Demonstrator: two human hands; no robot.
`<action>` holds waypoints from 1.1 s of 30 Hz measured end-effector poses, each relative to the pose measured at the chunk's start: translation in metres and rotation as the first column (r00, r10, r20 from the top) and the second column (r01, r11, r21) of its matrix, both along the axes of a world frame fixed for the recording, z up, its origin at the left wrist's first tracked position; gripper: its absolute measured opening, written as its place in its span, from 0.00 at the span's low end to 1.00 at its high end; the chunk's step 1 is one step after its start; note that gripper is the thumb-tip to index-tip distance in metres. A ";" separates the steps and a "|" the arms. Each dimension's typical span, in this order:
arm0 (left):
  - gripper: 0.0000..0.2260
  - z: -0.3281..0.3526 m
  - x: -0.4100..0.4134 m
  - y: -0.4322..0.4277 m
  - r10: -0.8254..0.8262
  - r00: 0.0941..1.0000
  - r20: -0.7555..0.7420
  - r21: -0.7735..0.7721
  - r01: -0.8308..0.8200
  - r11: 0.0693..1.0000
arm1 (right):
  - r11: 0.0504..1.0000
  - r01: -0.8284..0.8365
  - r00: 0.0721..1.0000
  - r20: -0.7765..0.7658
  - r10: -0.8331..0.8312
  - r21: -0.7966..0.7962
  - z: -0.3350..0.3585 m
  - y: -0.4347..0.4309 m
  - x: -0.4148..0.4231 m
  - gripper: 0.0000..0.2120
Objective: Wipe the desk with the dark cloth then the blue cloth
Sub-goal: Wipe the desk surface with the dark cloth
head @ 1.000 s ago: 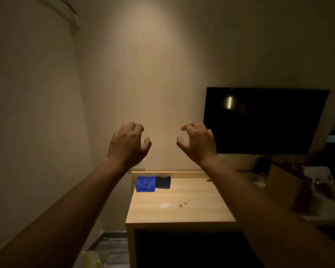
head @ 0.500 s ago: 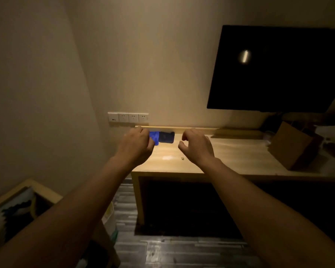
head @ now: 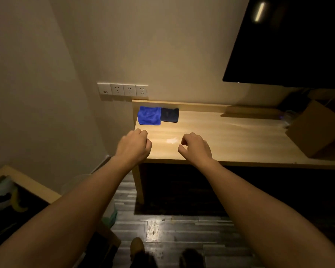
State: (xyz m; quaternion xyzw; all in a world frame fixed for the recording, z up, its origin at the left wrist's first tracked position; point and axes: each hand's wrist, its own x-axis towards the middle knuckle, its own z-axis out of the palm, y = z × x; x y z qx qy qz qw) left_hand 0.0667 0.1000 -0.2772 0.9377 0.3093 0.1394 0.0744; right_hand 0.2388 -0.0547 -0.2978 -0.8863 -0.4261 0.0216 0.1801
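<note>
A light wooden desk (head: pixel 230 140) stands against the wall. Two folded cloths lie side by side at its back left corner: the blue cloth (head: pixel 149 115) on the left and the dark cloth (head: pixel 170 115) touching its right side. A pale smear (head: pixel 171 140) marks the desk top near the front. My left hand (head: pixel 134 146) hovers over the desk's front left corner with fingers curled and nothing in it. My right hand (head: pixel 195 147) hangs above the front edge, fingers loosely curled, also holding nothing. Both hands are well short of the cloths.
A black TV screen (head: pixel 290 41) hangs on the wall at upper right. A brown cardboard box (head: pixel 317 130) sits on the desk's right part. A row of wall sockets (head: pixel 123 89) is left of the desk. A wooden-framed piece of furniture (head: pixel 14 190) stands at lower left on the dark floor.
The view has tilted down and come closer to the desk. Both hands dropped from in front of the wall to just over the desk's front edge, and the fingers curled in more.
</note>
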 end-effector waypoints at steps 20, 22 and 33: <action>0.10 -0.160 0.181 0.215 -0.046 0.979 -0.197 -0.278 -0.011 0.961 | 0.987 0.060 0.992 -0.097 -0.075 -0.146 -0.117 0.212 0.164 0.09; 0.11 -0.184 0.195 0.223 -0.020 0.976 -0.215 -0.274 -0.040 0.961 | 0.988 0.046 0.994 -0.093 -0.060 -0.146 -0.132 0.227 0.182 0.09; 0.29 -0.292 0.229 0.234 0.118 0.953 -0.278 -0.228 -0.185 0.956 | 0.991 -0.088 0.994 -0.075 0.080 -0.099 -0.215 0.303 0.277 0.09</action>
